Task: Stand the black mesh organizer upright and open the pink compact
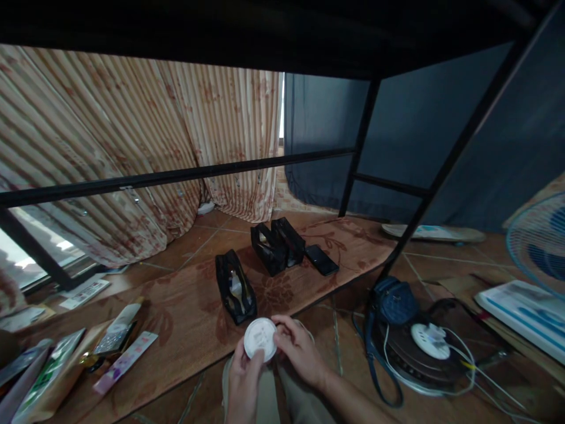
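Observation:
My left hand point(248, 371) grips a white round container point(259, 337), thumb across its face; a small printed label shows on that face. At the container's right edge, my right hand point(300, 348) has its fingers curled in against the rim. Just beyond my hands, a black mesh pouch point(248, 300) stands open on the brown patterned mat point(194, 318), with something pale inside. Farther back stand more black pouches point(276, 259), with a black phone point(322, 260) lying flat beside them.
Packets and a pink-white box point(126, 362) lie at the mat's left. A black metal frame point(185, 174) crosses overhead and in front. At right are a blue bag point(397, 301), a white power strip point(429, 341) with cables, a fan point(541, 244) and a skateboard point(435, 233).

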{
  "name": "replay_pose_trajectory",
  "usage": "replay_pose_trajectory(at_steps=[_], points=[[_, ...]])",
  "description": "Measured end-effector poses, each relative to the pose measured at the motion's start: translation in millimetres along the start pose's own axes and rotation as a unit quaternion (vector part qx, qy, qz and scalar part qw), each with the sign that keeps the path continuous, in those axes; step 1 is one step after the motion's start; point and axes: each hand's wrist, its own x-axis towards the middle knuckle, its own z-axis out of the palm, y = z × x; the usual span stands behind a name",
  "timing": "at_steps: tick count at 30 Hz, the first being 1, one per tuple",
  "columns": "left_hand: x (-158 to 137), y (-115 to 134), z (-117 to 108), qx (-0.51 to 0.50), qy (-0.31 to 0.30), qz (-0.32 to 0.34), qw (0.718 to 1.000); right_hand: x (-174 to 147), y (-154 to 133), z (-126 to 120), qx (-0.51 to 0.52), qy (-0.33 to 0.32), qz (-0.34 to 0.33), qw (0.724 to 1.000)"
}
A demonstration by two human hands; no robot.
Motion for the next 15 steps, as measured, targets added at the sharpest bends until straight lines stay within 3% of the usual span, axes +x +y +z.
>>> replay_pose_trajectory(at_steps=[5, 9, 12, 15], points=[[-3.3, 5.8, 0.2, -0.061, 0.027, -0.037, 0.997, 0.8, -1.0, 0.8, 0.009, -0.017, -0.008, 1.0], [0.7, 5.4, -1.5, -0.018, 0.035, -0.061, 0.997, 2.9, 0.6, 3.2, 0.049, -0.035, -0.006, 0.998], [0.6, 5.2, -4.0, 0.058, 0.036, -0.029, 0.997, 3.2, -0.4, 2.2, 0.041, -0.039, -0.002, 0.998], [-5.1, 5.5, -3.9, 0.126, 0.029, 0.059, 0.99, 3.7, -2.6, -0.2, 0.023, -0.043, -0.005, 0.999]])
